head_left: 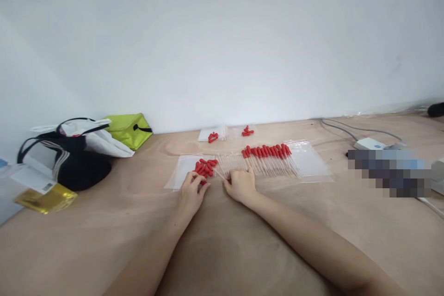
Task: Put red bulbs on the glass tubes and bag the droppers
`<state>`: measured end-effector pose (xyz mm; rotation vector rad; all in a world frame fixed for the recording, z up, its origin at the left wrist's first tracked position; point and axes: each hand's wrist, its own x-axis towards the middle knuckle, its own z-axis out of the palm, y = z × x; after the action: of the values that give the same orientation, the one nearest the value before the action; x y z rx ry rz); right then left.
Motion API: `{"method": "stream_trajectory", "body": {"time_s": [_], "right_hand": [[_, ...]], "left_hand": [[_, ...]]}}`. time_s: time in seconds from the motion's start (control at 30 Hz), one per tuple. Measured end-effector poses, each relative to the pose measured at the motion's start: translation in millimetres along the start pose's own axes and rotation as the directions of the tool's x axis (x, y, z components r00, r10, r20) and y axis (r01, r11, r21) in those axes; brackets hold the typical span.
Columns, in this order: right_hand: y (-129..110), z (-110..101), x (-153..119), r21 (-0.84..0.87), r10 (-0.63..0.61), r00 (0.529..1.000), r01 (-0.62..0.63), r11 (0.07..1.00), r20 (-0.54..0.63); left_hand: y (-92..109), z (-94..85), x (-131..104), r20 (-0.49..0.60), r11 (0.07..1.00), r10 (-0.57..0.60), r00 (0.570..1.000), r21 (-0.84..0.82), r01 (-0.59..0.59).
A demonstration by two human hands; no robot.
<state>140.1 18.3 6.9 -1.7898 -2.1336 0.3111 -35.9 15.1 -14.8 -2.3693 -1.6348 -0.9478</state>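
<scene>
My left hand (192,194) is closed at the near side of a pile of red rounded pieces (206,165), with a bit of red showing between its thumb and fingers. The pile rests on a clear zip bag (180,173). Beside it, my right hand (241,186) pinches a thin wooden stick (222,171) that slants toward the pile. Behind the right hand lies a row of bare pale sticks (231,163). To its right, several sticks are lined up side by side with red heads (267,151) on their far ends, partly over another clear bag (314,164).
Two small bags with red pieces (212,137) (248,131) lie near the wall. At left are a black cap (83,166), a lime-green pouch (128,129) and a gold packet (46,198). A white adapter (371,144) with grey cables and a blurred-out object (388,171) lie at right.
</scene>
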Motion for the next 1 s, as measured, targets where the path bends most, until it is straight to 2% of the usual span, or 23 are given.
{"method": "stream_trajectory", "body": {"time_s": [0.1,0.2,0.3,0.4,0.53,0.73,0.83,1.0], "right_hand": [[17.0,-9.7,-9.2,0.037,-0.020,0.999,0.019,0.999,0.042],[46.2,-19.6,-21.3,0.100,-0.064,0.995,0.056,0.993,0.081],[77.4,-24.5,-30.6,0.172,-0.164,0.986,0.163,0.972,-0.008],[94.5,-23.6,-34.5,0.199,-0.269,0.957,0.286,0.937,-0.107],[90.7,-17.5,-33.5,0.171,-0.304,0.945,0.320,0.932,-0.118],[83.1,-8.3,-34.0,0.095,-0.293,0.944,0.309,0.946,-0.155],[85.9,-6.3,-35.1,0.143,-0.306,0.937,0.330,0.933,-0.166],[89.0,-5.9,-35.6,0.226,-0.335,0.912,0.387,0.894,-0.238]], "left_hand": [[2.3,-1.4,-0.9,-0.011,1.000,0.013,1.000,0.006,-0.013],[10.8,-7.0,-4.0,-0.042,0.998,0.057,0.998,0.042,-0.055],[27.5,-13.3,-8.8,-0.069,0.992,0.123,0.990,0.024,-0.121],[46.9,-14.4,-13.0,-0.065,0.972,0.211,0.975,-0.096,-0.216],[60.2,-5.0,-13.9,0.010,0.947,0.228,0.974,-0.237,-0.219],[53.0,10.5,-8.8,0.090,0.934,0.215,0.972,-0.308,-0.178],[51.8,13.2,-1.3,0.136,0.943,0.198,0.971,-0.295,-0.152],[55.6,16.0,9.9,0.165,0.978,0.157,0.974,-0.164,-0.129]]}}
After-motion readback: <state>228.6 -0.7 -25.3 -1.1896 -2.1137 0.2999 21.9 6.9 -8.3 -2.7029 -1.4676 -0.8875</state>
